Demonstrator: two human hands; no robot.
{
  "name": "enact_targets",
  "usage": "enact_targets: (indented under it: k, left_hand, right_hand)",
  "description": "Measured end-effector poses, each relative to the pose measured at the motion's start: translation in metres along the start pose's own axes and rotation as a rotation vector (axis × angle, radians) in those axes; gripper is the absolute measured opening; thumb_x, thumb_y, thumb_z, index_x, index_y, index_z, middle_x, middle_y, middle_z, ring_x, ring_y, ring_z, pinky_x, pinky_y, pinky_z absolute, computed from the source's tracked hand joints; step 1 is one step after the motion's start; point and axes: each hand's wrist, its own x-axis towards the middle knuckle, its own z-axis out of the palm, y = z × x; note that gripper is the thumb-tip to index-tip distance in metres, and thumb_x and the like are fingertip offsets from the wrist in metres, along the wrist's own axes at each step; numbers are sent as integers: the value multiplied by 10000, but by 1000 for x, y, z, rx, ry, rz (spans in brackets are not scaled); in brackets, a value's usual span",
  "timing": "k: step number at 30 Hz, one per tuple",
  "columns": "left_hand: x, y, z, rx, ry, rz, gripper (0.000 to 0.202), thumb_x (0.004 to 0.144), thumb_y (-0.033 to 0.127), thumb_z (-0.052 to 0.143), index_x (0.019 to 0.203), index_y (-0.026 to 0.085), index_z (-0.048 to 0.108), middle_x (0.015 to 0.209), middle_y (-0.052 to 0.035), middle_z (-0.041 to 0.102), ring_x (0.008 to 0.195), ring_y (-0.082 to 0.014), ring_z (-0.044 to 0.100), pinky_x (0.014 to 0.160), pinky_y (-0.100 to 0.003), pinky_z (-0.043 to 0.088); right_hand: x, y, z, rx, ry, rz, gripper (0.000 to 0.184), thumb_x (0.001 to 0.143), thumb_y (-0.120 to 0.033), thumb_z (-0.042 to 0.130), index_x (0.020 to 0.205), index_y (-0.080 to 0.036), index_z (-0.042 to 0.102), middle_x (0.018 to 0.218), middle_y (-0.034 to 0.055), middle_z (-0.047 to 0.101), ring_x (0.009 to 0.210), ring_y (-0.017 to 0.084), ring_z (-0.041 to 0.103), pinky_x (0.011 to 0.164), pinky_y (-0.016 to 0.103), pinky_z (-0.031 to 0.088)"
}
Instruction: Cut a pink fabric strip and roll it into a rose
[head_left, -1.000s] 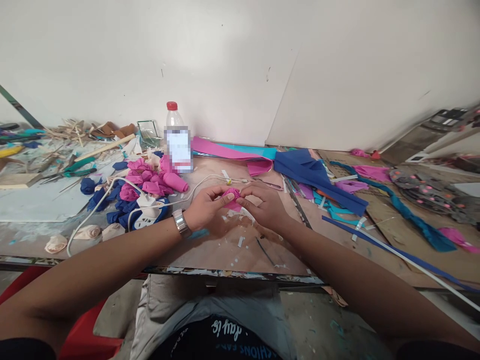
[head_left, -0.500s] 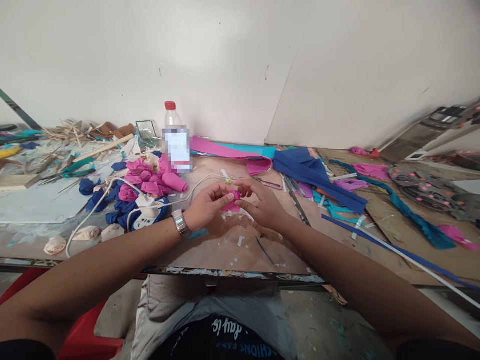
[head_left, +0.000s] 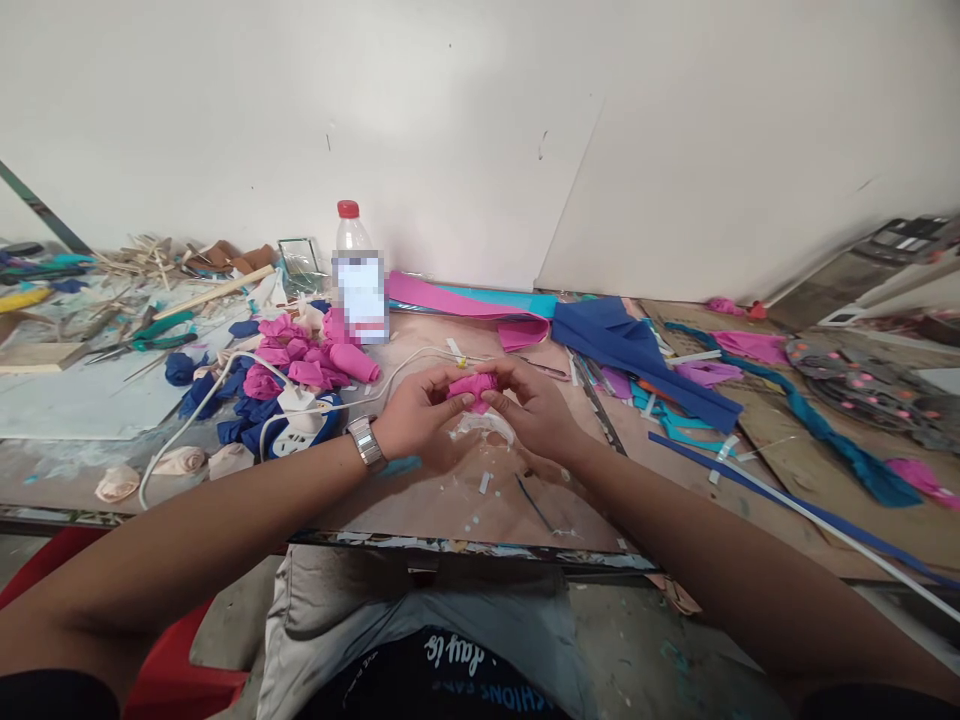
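Observation:
Over the middle of the worktable, a small pink rolled flower [head_left: 474, 390] of crinkled paper or fabric is pinched between both hands. My left hand [head_left: 420, 412], with a metal watch on its wrist, grips the flower's left side with thumb and fingers. On the opposite side my right hand [head_left: 531, 408] holds it the same way. Parts of the flower are covered by the fingertips. To the left lies a heap of similar pink flowers [head_left: 300, 362], with dark blue ones [head_left: 251, 412] among and below them. A few cream flowers [head_left: 180, 461] lie nearer the front edge.
A white cable runs from a power strip [head_left: 296, 437] across the table. Behind stand a red-capped bottle [head_left: 352, 235] and a blurred phone [head_left: 361, 295]. Pink strip material [head_left: 465, 307] and blue strips [head_left: 637, 350] lie behind and right. Green-handled pliers [head_left: 161, 332] rest left.
The fingers of both hands have closed in around the pink flower, and more of its side now shows facing me. The view has shifted slightly.

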Motion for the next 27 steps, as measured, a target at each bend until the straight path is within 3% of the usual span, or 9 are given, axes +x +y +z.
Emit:
enact_targets:
  k: [3, 8, 10, 12, 16, 20, 24, 27]
  left_hand:
    - [-4, 3, 2, 105, -36, -18, 379, 952, 460, 699, 1179, 158, 728, 1136, -105, 780, 1004, -241, 721, 919, -385, 571]
    - [-11, 12, 5, 354, -56, 89, 523, 951, 426, 700, 1416, 201, 617, 1376, -111, 702, 1239, -274, 663, 1096, -411, 509]
    - [-11, 14, 5, 405, -40, 138, 532, 962, 431, 682, 1438, 207, 599, 1410, -118, 684, 1263, -275, 652, 1103, -405, 500]
    - [-10, 15, 4, 464, -44, 148, 456, 985, 447, 642, 1366, 196, 652, 1335, -119, 724, 1188, -274, 679, 1041, -395, 521]
    - [-10, 17, 2, 583, -93, 56, 327, 1009, 448, 578, 1050, 165, 737, 957, -59, 776, 864, -218, 674, 788, -325, 500]
    - [-10, 18, 2, 557, -136, -8, 282, 1002, 378, 563, 961, 155, 730, 830, -13, 736, 757, -167, 620, 695, -275, 426]
    - [-10, 15, 3, 489, -158, -14, 204, 932, 264, 595, 1039, 159, 733, 926, -27, 758, 830, -184, 647, 747, -281, 471]
    - [-10, 11, 3, 406, -166, -57, 270, 899, 254, 623, 1133, 154, 714, 1027, -57, 761, 878, -199, 665, 786, -299, 508]
  right_hand:
    - [0, 4, 0, 64, 9, 69, 390, 967, -516, 705, 1230, -229, 692, 1073, 77, 734, 924, 219, 689, 861, 373, 553]
    - [2, 4, -2, 84, -20, 111, 455, 895, -573, 771, 1167, -211, 729, 1035, 77, 761, 888, 217, 691, 841, 371, 548]
    - [3, 2, -2, 81, -27, 113, 466, 873, -590, 788, 1142, -211, 748, 1058, 84, 778, 909, 226, 699, 848, 374, 545]
    - [3, 1, -3, 81, -33, 112, 475, 864, -605, 790, 1128, -210, 760, 1041, 83, 788, 912, 230, 703, 844, 371, 543]
    - [3, -1, -2, 47, -23, 105, 497, 860, -645, 772, 1089, -204, 775, 948, 67, 784, 829, 212, 681, 789, 350, 535]
    - [3, -1, -2, 23, -21, 111, 501, 855, -659, 768, 1058, -202, 782, 920, 63, 781, 810, 211, 675, 767, 342, 535]
    - [5, -3, -3, 17, -22, 124, 489, 843, -657, 780, 1020, -201, 789, 891, 56, 785, 793, 210, 678, 756, 336, 530]
    - [5, -5, -5, -19, 4, 151, 494, 839, -665, 779, 1013, -203, 799, 864, 56, 780, 765, 203, 662, 711, 322, 505]
